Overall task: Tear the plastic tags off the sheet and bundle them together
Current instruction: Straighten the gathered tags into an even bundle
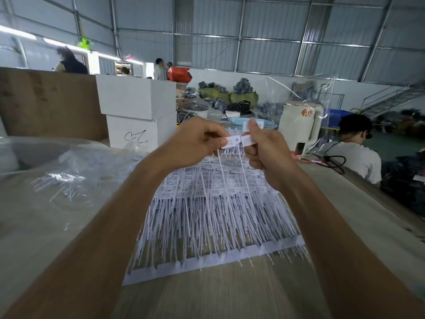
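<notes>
While both arms reach out over the wooden table [230,293], the two hands meet above the far end of a big white sheet [207,265] covered in rows of plastic tags [213,212]. The left hand [195,141] has its fingers curled in, thumb and forefinger pinching a small white tag head [233,142]. The right hand [264,146] is curled as well, pinching the neighbouring tag head [248,141] just beside it, with another white tab [249,125] sticking up behind its thumb. The two pinched heads sit almost edge to edge between the hands. Thin white strings [222,171] hang down from the held tags toward the sheet below.

That sheet lies flat on the table, running away from the person, its tag strings fanning out over the near edge. To the left sits a heap of clear plastic bags [69,171] with loose white strings showing inside. Beyond them stand two stacked white boxes [135,111], the lower one scrawled on in black pen, next to a tall brown board [46,102]. On the right a person in a white shirt [354,155] sits bent over, beside a white container [299,125] and more clear plastic. Farther back, several people stand among bundled dark goods under a metal roof.
</notes>
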A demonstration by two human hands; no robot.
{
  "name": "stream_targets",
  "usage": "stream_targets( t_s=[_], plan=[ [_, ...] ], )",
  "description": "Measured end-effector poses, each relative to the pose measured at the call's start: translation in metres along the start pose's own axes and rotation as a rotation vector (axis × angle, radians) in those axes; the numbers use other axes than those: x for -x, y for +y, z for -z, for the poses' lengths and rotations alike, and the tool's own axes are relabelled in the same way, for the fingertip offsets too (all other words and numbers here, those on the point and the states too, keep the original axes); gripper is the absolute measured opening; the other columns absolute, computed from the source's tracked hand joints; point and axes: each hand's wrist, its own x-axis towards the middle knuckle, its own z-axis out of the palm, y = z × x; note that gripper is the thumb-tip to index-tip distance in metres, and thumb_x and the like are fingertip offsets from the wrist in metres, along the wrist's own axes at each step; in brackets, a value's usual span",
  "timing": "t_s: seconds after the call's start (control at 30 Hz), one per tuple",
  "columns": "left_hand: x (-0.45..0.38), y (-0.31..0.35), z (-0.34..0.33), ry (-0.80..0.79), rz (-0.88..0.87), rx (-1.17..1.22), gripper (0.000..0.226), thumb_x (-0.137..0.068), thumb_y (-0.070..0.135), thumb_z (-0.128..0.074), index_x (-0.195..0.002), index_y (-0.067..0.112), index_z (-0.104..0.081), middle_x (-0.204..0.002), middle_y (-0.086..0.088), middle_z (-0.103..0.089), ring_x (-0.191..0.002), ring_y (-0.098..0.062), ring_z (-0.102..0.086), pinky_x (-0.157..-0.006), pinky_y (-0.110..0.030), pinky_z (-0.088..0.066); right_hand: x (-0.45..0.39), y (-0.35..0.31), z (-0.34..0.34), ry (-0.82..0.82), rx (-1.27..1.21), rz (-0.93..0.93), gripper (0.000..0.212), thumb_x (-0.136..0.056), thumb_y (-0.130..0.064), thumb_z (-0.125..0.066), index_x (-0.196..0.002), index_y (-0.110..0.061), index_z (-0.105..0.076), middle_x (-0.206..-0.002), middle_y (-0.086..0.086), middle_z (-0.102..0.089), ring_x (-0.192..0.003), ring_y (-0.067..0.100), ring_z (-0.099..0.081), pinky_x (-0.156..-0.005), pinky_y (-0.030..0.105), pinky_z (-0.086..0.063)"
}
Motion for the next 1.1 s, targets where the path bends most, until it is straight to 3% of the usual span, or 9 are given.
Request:
stream_targets(
  t_s=[0.23, 0.37, 0.5, 0.6, 0.67, 0.83, 0.93, 1.03, 1.1],
  plan=[
    [0.002, 0.001, 0.001, 0.026, -0.019, 0.062, 0.01, -0.093, 0.011, -0.07, -0.1, 0.01, -0.076, -0.082, 0.001, -0.075, -0.076, -0.012, -0.071, -0.073, -0.022, -0.057, -0.001, 0.003, -0.008, -0.005, 0.228, 0.04, 0.049, -0.101, -0.056, -0.049, -0.078, -0.014, -0.06, -0.051, -0.016, -0.044, -0.046, 0.003, -0.037, -0.05, 0.022, -0.031],
    [0.004, 0.0, 0.003, -0.005, -0.004, 0.146, 0.009, -0.09, 0.013, -0.074, -0.097, 0.011, -0.077, -0.081, 0.003, -0.077, -0.068, -0.008, -0.072, -0.066, -0.014, -0.052, -0.004, 0.004, -0.008, 0.217, 0.302, 0.092, 0.054, -0.106, -0.044, -0.047, -0.114, 0.008, -0.058, -0.084, 0.007, -0.047, -0.074, 0.016, -0.043, -0.069, 0.032, -0.036],
    [0.003, -0.002, 0.001, 0.047, -0.031, 0.109, 0.009, -0.087, 0.019, -0.077, -0.092, 0.011, -0.076, -0.083, 0.001, -0.075, -0.068, -0.015, -0.074, -0.067, -0.015, -0.052, 0.004, -0.002, -0.014, -0.119, 0.242, 0.002, 0.054, -0.104, -0.058, -0.036, -0.095, -0.016, -0.069, -0.065, -0.006, -0.051, -0.059, 0.008, -0.043, -0.06, 0.025, -0.037],
    [0.003, -0.005, 0.004, 0.163, -0.002, 0.162, 0.017, -0.086, 0.016, -0.079, -0.089, 0.006, -0.067, -0.079, 0.0, -0.071, -0.061, -0.022, -0.074, -0.061, -0.024, -0.055, 0.008, -0.001, -0.016, -0.283, 0.3, 0.084, 0.051, -0.103, -0.045, -0.052, -0.116, 0.004, -0.06, -0.073, 0.009, -0.038, -0.059, 0.005, -0.043, -0.058, 0.027, -0.032],
    [0.002, -0.007, 0.006, 0.181, 0.007, 0.165, 0.017, -0.086, 0.015, -0.079, -0.089, 0.006, -0.065, -0.075, 0.002, -0.069, -0.062, -0.02, -0.073, -0.06, -0.022, -0.054, 0.008, 0.0, -0.018, -0.274, 0.265, 0.11, 0.051, -0.103, -0.036, -0.057, -0.115, 0.013, -0.052, -0.076, 0.01, -0.033, -0.058, 0.006, -0.041, -0.057, 0.027, -0.029],
    [0.002, -0.01, 0.008, 0.065, 0.034, 0.109, 0.012, -0.096, 0.022, -0.067, -0.095, 0.011, -0.069, -0.074, 0.002, -0.074, -0.072, -0.012, -0.071, -0.072, -0.024, -0.055, 0.003, 0.001, -0.017, -0.225, 0.102, 0.068, 0.025, -0.104, -0.035, -0.055, -0.101, -0.011, -0.049, -0.065, 0.001, -0.039, -0.052, 0.006, -0.04, -0.051, 0.021, -0.031],
    [0.004, -0.009, 0.007, 0.026, 0.025, 0.125, 0.015, -0.099, 0.018, -0.062, -0.087, 0.014, -0.069, -0.068, 0.001, -0.07, -0.064, -0.011, -0.064, -0.065, -0.019, -0.05, 0.001, 0.004, -0.013, -0.203, 0.061, 0.061, 0.024, -0.102, -0.034, -0.06, -0.101, -0.015, -0.045, -0.069, 0.003, -0.037, -0.053, 0.006, -0.04, -0.048, 0.02, -0.03],
    [0.004, -0.007, 0.009, 0.004, 0.027, 0.116, 0.021, -0.101, 0.017, -0.059, -0.081, 0.016, -0.067, -0.064, 0.0, -0.062, -0.062, -0.019, -0.054, -0.063, -0.029, -0.046, 0.0, 0.005, -0.009, -0.161, 0.088, 0.104, 0.028, -0.097, -0.032, -0.068, -0.089, -0.016, -0.046, -0.072, 0.006, -0.036, -0.053, 0.006, -0.04, -0.048, 0.019, -0.031],
    [0.004, -0.006, 0.009, -0.016, 0.049, 0.118, 0.025, -0.102, 0.018, -0.057, -0.079, 0.016, -0.066, -0.061, 0.002, -0.059, -0.061, -0.02, -0.048, -0.062, -0.028, -0.042, -0.001, 0.003, -0.004, -0.164, 0.116, 0.143, 0.032, -0.095, -0.029, -0.071, -0.09, -0.003, -0.054, -0.067, 0.0, -0.042, -0.05, 0.005, -0.04, -0.048, 0.017, -0.034]
  ],
)
